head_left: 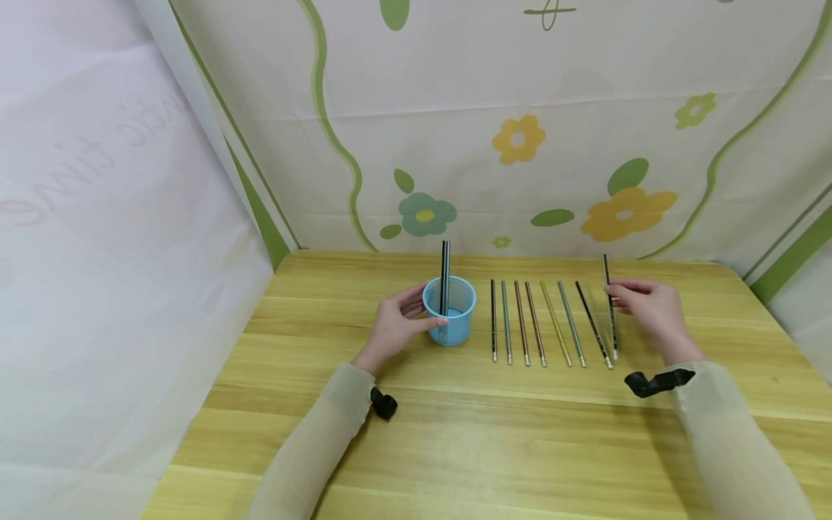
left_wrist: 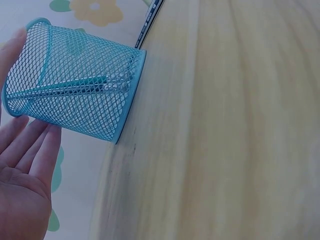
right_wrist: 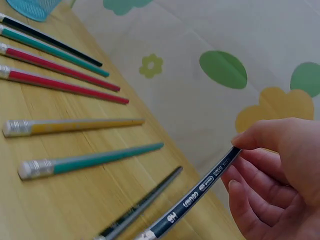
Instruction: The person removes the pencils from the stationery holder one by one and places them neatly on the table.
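Observation:
My left hand [head_left: 399, 318] holds a light-blue mesh pencil cup [head_left: 460, 328] by its side, thumb across the front and fingers behind. The cup stands upright on the table, and dark pencils [head_left: 445, 271] lean inside it, eraser ends down. At the right, my right hand [head_left: 653, 310] pinches a black pencil [right_wrist: 195, 195] near its upper end between thumb and fingertips. This pencil is raised at a slant with its eraser end low; whether that end touches the table I cannot tell. Just left of it lies another black pencil [head_left: 591, 321].
Between cup and right hand, several pencils lie roughly in a row: black [head_left: 493, 318], teal [head_left: 506, 318], two red [head_left: 521, 318], yellow [head_left: 555, 318] and teal [head_left: 571, 318]. Their erasers face me. A flowered cloth [head_left: 455, 159] hangs behind the wooden table [head_left: 468, 440].

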Motion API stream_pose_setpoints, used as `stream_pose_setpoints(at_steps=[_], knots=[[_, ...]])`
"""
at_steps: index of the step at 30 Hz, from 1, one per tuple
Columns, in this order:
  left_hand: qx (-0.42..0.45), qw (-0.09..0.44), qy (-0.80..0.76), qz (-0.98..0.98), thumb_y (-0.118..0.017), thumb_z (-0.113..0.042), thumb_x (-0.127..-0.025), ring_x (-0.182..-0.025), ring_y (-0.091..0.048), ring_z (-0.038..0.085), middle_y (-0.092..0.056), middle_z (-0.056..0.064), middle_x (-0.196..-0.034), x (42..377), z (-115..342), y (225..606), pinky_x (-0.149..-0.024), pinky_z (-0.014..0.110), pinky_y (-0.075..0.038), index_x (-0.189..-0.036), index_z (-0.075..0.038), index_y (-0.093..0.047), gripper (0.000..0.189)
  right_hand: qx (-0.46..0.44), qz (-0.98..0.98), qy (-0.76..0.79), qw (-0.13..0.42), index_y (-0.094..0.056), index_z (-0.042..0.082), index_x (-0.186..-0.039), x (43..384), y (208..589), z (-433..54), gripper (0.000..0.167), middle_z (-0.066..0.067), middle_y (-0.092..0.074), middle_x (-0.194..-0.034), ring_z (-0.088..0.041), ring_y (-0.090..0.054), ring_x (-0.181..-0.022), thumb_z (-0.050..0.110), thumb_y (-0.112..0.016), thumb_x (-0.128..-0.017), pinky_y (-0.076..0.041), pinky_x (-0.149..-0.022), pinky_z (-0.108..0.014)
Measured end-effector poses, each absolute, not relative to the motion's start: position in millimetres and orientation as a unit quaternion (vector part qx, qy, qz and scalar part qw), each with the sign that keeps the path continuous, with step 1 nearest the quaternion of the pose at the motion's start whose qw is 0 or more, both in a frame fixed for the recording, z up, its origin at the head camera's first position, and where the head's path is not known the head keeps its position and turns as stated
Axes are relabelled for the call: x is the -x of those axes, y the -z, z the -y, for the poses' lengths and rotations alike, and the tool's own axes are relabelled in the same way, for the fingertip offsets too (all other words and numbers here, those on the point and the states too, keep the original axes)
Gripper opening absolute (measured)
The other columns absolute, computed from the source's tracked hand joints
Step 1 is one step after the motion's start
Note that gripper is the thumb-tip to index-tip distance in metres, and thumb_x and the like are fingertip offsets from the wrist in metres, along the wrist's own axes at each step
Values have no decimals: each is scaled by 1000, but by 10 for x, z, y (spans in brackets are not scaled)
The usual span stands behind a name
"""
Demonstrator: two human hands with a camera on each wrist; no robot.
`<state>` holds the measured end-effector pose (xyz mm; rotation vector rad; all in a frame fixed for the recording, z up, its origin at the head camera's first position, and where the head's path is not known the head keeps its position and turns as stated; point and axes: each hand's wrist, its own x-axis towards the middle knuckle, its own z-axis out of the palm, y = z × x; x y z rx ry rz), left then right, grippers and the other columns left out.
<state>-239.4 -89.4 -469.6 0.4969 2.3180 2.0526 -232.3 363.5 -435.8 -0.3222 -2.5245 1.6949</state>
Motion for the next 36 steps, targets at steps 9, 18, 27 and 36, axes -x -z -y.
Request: stream_pose_setpoints(at_steps=[9,18,27,36], knots=[[-160,1,-652,-741,-92,-21,-78,-121,-62,19,-64,6,-134,2389,895,4698,-99,29,-53,-145,-10,-57,76,108,842,-529,18,-59,-6,-137,2331,4442,-3849,63,26,-65,-91,-2,-67,-82,41,-72,-96,-61,-76,-23],[-156,-1,-648,-746,-92,-23,-78,-121,-62,18,-64,6,-134,2397,888,4704,-99,28,-53,-145,-11,-58,76,104,863,-494,26,-62,-9,-132,2329,4540,-3946,57,20,-68,-85,-2,-67,-77,35,-72,-97,-60,-69,-22],[-152,14,-658,-738,-91,-18,-80,-124,-60,24,-62,12,-138,2399,894,4690,-103,35,-51,-146,-11,-56,75,103,882,-460,8,-66,-7,-129,2378,4631,-3904,55,-2,-74,-92,-7,-67,-74,38,-71,-97,-59,-62,-24],[-156,7,-654,-740,-92,-21,-78,-121,-62,19,-64,6,-134,2388,895,4693,-100,31,-53,-145,-13,-57,75,99,904,-415,16,-70,-5,-125,2380,4677,-3849,49,-13,-76,-97,-4,-67,-73,37,-69,-99,-55,-57,-22]])
